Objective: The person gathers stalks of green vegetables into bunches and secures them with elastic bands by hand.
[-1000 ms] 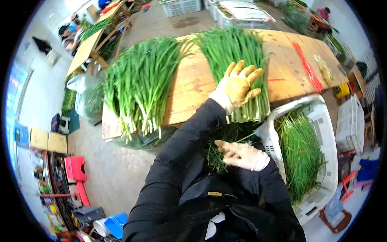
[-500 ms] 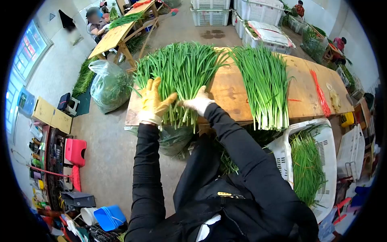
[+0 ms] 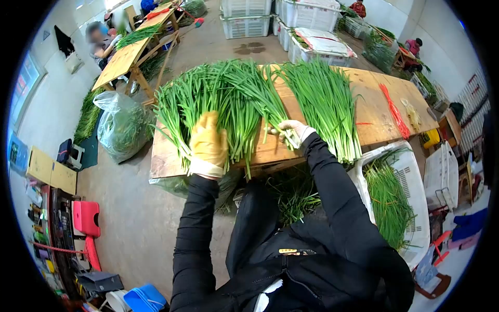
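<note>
My left hand, in a yellow glove, lies over the left pile of garlic chives with its fingers stretched out. My right hand, in a pale glove, is closed round the stem ends of a small bunch of garlic chives. This bunch slants from the left pile, its leaf tips still among the other leaves. Just right of that hand lies a second pile of garlic chives, stems toward me. Both piles rest on a wooden table.
Red ties and a pale glove lie on the table's right end. A white crate with loose greens stands at my right. A filled plastic bag sits left of the table. A person works at another table.
My right hand has moved right, drawing a small bunch of garlic chives out from the left pile. My left hand has turned and now lies flatter on the pile. The view has shifted slightly.
</note>
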`<move>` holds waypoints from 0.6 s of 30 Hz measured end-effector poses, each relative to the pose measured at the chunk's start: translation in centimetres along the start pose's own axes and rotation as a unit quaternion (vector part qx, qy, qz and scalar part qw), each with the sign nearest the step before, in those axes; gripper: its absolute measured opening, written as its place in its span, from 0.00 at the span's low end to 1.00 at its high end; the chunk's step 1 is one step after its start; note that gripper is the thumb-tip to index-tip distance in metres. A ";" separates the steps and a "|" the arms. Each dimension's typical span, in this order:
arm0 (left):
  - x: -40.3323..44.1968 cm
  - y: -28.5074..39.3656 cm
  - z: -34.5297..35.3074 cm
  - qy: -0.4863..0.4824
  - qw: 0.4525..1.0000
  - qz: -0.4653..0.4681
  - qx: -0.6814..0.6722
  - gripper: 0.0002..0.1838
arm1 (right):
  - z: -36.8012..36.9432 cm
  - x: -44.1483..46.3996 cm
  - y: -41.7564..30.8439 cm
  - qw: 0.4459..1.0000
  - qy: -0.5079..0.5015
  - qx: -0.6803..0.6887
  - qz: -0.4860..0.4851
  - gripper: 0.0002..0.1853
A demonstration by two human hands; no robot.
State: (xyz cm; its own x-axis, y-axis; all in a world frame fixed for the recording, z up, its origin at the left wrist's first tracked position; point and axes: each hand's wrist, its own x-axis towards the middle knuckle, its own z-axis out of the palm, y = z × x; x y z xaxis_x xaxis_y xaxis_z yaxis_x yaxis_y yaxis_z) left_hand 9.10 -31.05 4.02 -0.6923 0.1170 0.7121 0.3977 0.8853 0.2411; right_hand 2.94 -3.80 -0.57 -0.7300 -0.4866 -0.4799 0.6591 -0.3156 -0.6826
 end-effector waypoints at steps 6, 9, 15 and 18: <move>0.4 5.0 5.2 -0.307 0.946 -0.099 -0.027 0.14 | 2.4 0.0 0.6 1.000 0.014 0.002 -0.005 0.26; 0.3 5.6 6.6 -0.343 0.929 -0.090 -0.109 0.09 | 3.0 1.3 0.8 0.989 0.091 -0.113 -0.023 0.36; -2.1 5.0 5.6 -0.215 0.934 -0.085 -0.273 0.10 | 4.7 2.0 0.1 0.867 0.249 -0.431 0.013 0.21; -0.5 4.6 3.0 -0.283 0.931 -0.189 -0.133 0.15 | 2.7 1.9 -0.1 0.968 0.105 -0.229 0.009 0.10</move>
State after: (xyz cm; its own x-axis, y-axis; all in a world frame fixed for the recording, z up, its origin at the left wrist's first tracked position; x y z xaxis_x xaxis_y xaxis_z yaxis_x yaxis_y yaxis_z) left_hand 9.46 -25.71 2.74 -0.9895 0.1050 0.0992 0.1439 0.7781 0.6114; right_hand 2.02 -6.89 0.06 -0.7712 -0.2965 -0.5634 0.5587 0.1091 -0.8222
